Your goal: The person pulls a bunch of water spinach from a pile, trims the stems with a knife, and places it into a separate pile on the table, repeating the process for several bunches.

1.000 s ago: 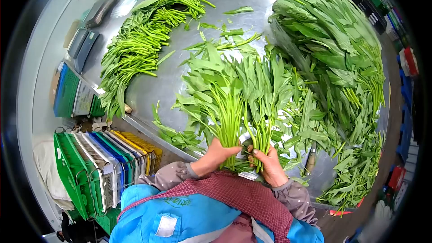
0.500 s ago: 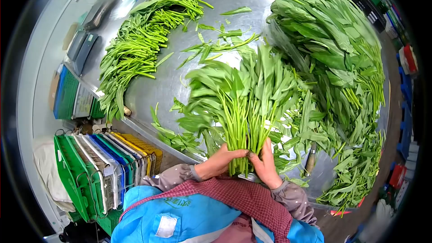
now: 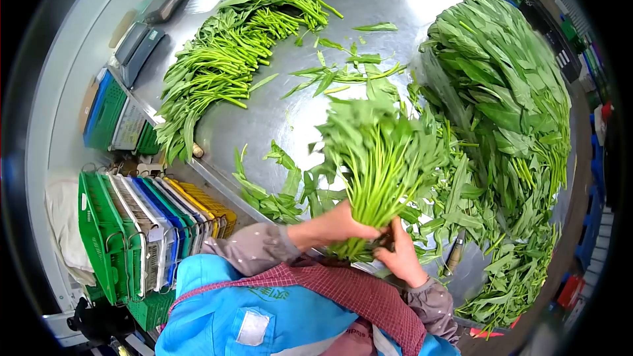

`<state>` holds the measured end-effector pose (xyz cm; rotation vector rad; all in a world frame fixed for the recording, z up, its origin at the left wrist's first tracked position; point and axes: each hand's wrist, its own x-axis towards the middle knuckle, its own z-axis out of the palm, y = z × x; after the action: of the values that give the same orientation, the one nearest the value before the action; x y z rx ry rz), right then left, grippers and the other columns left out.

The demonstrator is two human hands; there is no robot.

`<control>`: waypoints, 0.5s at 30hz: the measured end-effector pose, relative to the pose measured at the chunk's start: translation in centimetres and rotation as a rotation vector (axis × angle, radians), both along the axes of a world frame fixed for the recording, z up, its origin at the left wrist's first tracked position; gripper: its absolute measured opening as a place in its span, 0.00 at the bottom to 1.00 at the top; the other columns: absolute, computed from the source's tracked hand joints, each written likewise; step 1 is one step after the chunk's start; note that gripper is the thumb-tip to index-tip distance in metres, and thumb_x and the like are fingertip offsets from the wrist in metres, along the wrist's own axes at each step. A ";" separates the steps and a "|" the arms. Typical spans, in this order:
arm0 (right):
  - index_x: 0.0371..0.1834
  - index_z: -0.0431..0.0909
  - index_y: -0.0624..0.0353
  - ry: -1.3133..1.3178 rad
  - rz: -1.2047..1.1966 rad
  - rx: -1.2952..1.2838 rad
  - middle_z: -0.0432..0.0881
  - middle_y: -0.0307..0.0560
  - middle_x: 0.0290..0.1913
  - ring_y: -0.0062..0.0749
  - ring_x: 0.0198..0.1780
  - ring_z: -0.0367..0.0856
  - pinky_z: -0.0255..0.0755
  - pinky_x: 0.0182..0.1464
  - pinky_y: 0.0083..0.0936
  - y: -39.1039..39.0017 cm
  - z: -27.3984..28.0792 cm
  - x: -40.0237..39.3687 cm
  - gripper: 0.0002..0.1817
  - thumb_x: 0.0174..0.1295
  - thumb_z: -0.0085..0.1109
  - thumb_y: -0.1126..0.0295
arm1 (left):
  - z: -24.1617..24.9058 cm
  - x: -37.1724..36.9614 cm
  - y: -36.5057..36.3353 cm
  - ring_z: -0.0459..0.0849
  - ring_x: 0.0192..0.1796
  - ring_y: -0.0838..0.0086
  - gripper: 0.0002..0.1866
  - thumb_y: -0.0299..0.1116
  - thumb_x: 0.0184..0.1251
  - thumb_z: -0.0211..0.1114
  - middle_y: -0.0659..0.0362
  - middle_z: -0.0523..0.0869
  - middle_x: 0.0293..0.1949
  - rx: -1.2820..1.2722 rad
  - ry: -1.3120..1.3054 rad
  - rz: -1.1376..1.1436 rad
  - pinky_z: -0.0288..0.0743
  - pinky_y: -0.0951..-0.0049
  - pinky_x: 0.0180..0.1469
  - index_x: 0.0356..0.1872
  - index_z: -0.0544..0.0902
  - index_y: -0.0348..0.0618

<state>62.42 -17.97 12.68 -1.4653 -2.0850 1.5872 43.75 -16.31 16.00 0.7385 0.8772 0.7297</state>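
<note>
My left hand (image 3: 337,225) is wrapped round the stems of a bunch of water spinach (image 3: 382,181), its leaves pointing away from me. At the bunch's lower right side is my right hand (image 3: 403,255), fingers curled against the stem ends; its exact grip is partly hidden. Loose leaves and stems (image 3: 455,204) lie just beyond and right of the hands. A knife (image 3: 455,252) with a wooden handle rests on the metal table (image 3: 260,132), right of my right hand.
A curved row of water spinach bundles (image 3: 227,59) lies at the left of the table. On the right stands a large heap of water spinach (image 3: 504,86). Stacked coloured baskets (image 3: 148,224) are beside me at the left. A second wooden handle (image 3: 198,150) sits at the table's left edge.
The bunch, spread in two parts between both hands before, is now gathered together and tilted. My left hand has moved right around the stems; my right hand has shifted lower. The view has shifted slightly.
</note>
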 end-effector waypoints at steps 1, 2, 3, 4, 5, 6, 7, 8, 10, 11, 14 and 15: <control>0.62 0.52 0.64 0.281 -0.140 -0.140 0.67 0.55 0.54 0.44 0.44 0.74 0.71 0.41 0.32 0.1 -0.1 0.0 0.43 0.41 0.64 0.65 | 1.8 -1.0 0.9 0.77 0.42 0.76 0.22 0.26 0.49 0.65 0.58 0.80 0.42 0.095 0.178 0.021 0.70 0.75 0.46 0.48 0.74 0.38; 0.64 0.50 0.63 0.565 -0.279 -0.280 0.67 0.52 0.55 0.39 0.45 0.74 0.72 0.40 0.31 0.1 -0.2 0.0 0.43 0.44 0.63 0.66 | 2.8 -1.9 2.0 0.77 0.42 0.76 0.22 0.28 0.48 0.66 0.58 0.80 0.41 0.192 0.358 0.041 0.70 0.74 0.46 0.47 0.75 0.39; 0.66 0.45 0.62 0.608 -0.265 -0.273 0.66 0.48 0.57 0.32 0.46 0.72 0.71 0.44 0.27 0.1 -1.1 0.2 0.44 0.46 0.60 0.71 | 2.8 -2.4 3.0 0.79 0.40 0.69 0.22 0.31 0.48 0.65 0.53 0.81 0.37 0.359 0.556 0.035 0.71 0.71 0.45 0.47 0.74 0.37; 0.66 0.45 0.62 0.613 -0.269 -0.271 0.66 0.48 0.57 0.32 0.46 0.72 0.71 0.44 0.27 0.1 -1.1 -0.3 0.44 0.46 0.60 0.71 | 2.5 -2.8 3.7 0.80 0.39 0.61 0.24 0.34 0.47 0.65 0.48 0.81 0.33 0.526 0.752 0.025 0.73 0.68 0.44 0.47 0.73 0.35; 0.67 0.45 0.61 0.653 -0.323 -0.244 0.63 0.50 0.59 0.33 0.51 0.69 0.68 0.47 0.25 0.2 -0.9 -1.2 0.43 0.49 0.58 0.67 | 0.5 -3.1 4.1 0.80 0.31 0.57 0.20 0.33 0.48 0.61 0.47 0.79 0.24 0.829 1.181 -0.052 0.73 0.62 0.36 0.41 0.73 0.32; 0.67 0.45 0.60 0.691 -0.381 -0.215 0.61 0.51 0.61 0.33 0.57 0.66 0.66 0.49 0.23 0.2 -0.8 -2.0 0.41 0.52 0.57 0.63 | -0.3 -2.9 3.9 0.80 0.31 0.57 0.20 0.33 0.48 0.61 0.47 0.79 0.24 0.838 1.175 -0.063 0.73 0.62 0.36 0.41 0.73 0.32; 0.67 0.44 0.60 0.768 -0.412 -0.244 0.59 0.51 0.62 0.34 0.59 0.63 0.64 0.52 0.24 0.0 -1.3 -2.7 0.40 0.54 0.57 0.64 | -1.0 -2.5 3.3 0.80 0.27 0.58 0.17 0.31 0.47 0.60 0.49 0.78 0.22 0.871 1.282 -0.139 0.72 0.61 0.31 0.38 0.73 0.32; 0.65 0.49 0.58 0.716 -0.416 -0.360 0.61 0.48 0.60 0.33 0.58 0.64 0.64 0.54 0.26 0.0 -2.1 -3.0 0.34 0.58 0.55 0.64 | -1.4 -1.8 2.6 0.79 0.24 0.60 0.14 0.30 0.46 0.58 0.51 0.77 0.19 0.906 1.385 -0.218 0.71 0.60 0.27 0.35 0.72 0.32; 0.61 0.55 0.57 0.877 -0.711 -0.741 0.65 0.44 0.57 0.30 0.56 0.67 0.65 0.54 0.27 -0.8 -1.2 -4.4 0.26 0.62 0.50 0.63 | -2.5 -0.3 0.6 0.79 0.25 0.59 0.23 0.36 0.43 0.64 0.52 0.77 0.23 1.007 1.425 -0.341 0.71 0.65 0.23 0.40 0.70 0.31; 0.58 0.60 0.55 1.005 -0.800 -0.867 0.69 0.40 0.53 0.30 0.53 0.69 0.66 0.53 0.28 -1.0 -2.5 -4.6 0.21 0.64 0.47 0.61 | -2.8 0.0 -0.4 0.79 0.29 0.59 0.26 0.37 0.44 0.64 0.49 0.77 0.27 0.965 1.373 -0.396 0.72 0.66 0.27 0.43 0.69 0.32; 0.57 0.61 0.55 1.085 -0.936 -1.015 0.72 0.41 0.52 0.32 0.51 0.71 0.67 0.52 0.29 -2.6 -4.8 -3.9 0.23 0.62 0.49 0.56 | -1.0 0.0 -0.7 0.79 0.36 0.60 0.29 0.41 0.49 0.64 0.46 0.77 0.36 0.799 1.152 -0.528 0.73 0.67 0.34 0.49 0.66 0.33; 0.57 0.61 0.55 1.086 -0.955 -1.009 0.72 0.41 0.52 0.32 0.51 0.71 0.67 0.52 0.29 -3.1 -4.9 -3.5 0.23 0.62 0.49 0.56 | -0.9 -0.2 -0.7 0.79 0.40 0.62 0.30 0.42 0.53 0.64 0.46 0.77 0.40 0.665 1.006 -0.578 0.73 0.68 0.38 0.51 0.65 0.33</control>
<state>58.95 -21.07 7.83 -0.9685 0.0741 2.1558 43.56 -16.97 15.15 1.9512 1.2247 0.0560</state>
